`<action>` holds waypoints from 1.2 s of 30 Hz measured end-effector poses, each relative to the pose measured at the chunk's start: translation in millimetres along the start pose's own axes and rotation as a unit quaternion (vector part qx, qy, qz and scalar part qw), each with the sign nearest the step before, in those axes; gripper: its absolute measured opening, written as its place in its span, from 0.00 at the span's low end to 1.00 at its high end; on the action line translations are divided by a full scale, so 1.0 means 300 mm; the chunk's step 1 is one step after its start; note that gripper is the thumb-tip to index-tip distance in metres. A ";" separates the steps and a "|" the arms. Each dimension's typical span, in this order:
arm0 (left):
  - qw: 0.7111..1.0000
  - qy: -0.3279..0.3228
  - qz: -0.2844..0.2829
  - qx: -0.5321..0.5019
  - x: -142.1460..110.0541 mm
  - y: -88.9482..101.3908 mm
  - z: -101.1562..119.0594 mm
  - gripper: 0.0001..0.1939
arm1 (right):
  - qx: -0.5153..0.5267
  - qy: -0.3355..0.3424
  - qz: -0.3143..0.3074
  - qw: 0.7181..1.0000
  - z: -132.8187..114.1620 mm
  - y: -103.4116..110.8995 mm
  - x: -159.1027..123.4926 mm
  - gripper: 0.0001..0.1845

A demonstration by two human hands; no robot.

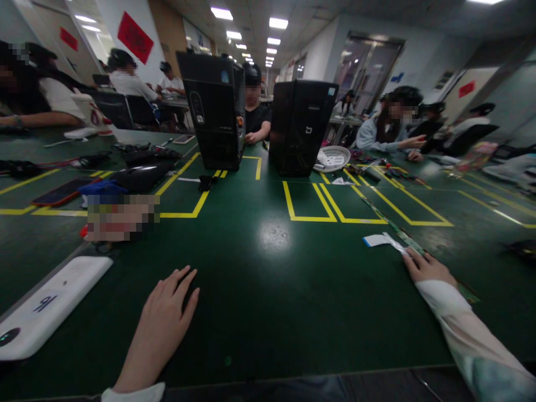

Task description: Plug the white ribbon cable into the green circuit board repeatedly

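My left hand (170,310) is open over the green table, palm down with the fingers spread. Nothing is in it. My right hand (431,271) is at the right, fingers closed over a long, narrow green circuit board strip (391,226). The strip runs slantwise under the hand, and its other end shows beyond the wrist. A white flat ribbon cable (379,240) with a blue end sticks out to the left beside my fingertips. The undersides of these fingers are hidden.
Two black computer towers (215,111) (301,128) stand at the table's middle. Yellow tape (314,219) marks rectangles. A white device (54,307) lies at left, near cables and a blue item (103,188). A white basket (333,156) sits behind. A person (257,120) sits opposite.
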State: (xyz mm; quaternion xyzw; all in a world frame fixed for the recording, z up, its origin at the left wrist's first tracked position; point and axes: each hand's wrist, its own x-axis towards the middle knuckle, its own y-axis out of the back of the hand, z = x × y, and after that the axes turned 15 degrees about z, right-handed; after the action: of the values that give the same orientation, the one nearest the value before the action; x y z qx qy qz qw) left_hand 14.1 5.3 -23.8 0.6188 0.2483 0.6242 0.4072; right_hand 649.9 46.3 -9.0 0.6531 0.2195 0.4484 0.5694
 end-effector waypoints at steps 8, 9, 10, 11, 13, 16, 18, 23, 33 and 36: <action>1.000 0.014 -0.009 -0.003 0.005 0.011 0.009 0.30 | 0.059 -0.081 0.006 0.995 -0.076 0.006 0.105 0.41; 1.000 0.015 -0.009 -0.004 0.005 0.012 0.009 0.30 | 0.062 -0.084 0.015 0.994 -0.077 0.000 0.108 0.41; 1.000 0.015 -0.010 -0.005 0.004 0.013 0.008 0.30 | 0.065 -0.086 0.022 0.994 -0.077 -0.006 0.110 0.40; 1.000 0.015 -0.011 -0.006 0.003 0.012 0.006 0.30 | 0.069 -0.086 0.028 0.994 -0.076 -0.012 0.111 0.40; 1.000 0.014 -0.012 -0.005 0.002 0.010 0.000 0.30 | 0.075 -0.085 0.033 0.993 -0.073 -0.023 0.112 0.39; 1.000 0.011 -0.014 -0.001 0.000 0.006 -0.004 0.30 | 0.079 -0.086 0.041 0.992 -0.065 -0.037 0.110 0.40; 1.000 0.010 -0.014 -0.002 0.000 0.004 -0.004 0.30 | 0.081 -0.084 0.052 0.992 -0.055 -0.048 0.112 0.39; 1.000 0.009 -0.010 -0.004 0.000 0.004 0.001 0.30 | 0.090 0.054 0.101 0.989 -0.038 -0.085 0.130 0.35; 0.999 0.035 -0.018 -0.012 0.007 0.021 0.018 0.30 | 0.317 0.397 0.123 0.853 -0.435 -0.010 -0.034 0.25; 0.999 0.040 -0.018 -0.017 0.006 0.021 0.016 0.29 | 0.362 0.459 0.112 0.803 -0.597 0.041 -0.115 0.24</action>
State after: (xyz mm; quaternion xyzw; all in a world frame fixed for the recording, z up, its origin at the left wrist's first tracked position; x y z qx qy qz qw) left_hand 17.8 2.4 -17.0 0.5818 0.2646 0.6452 0.4185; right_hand 480.3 113.5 -18.2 0.5495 0.5273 0.6443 0.0698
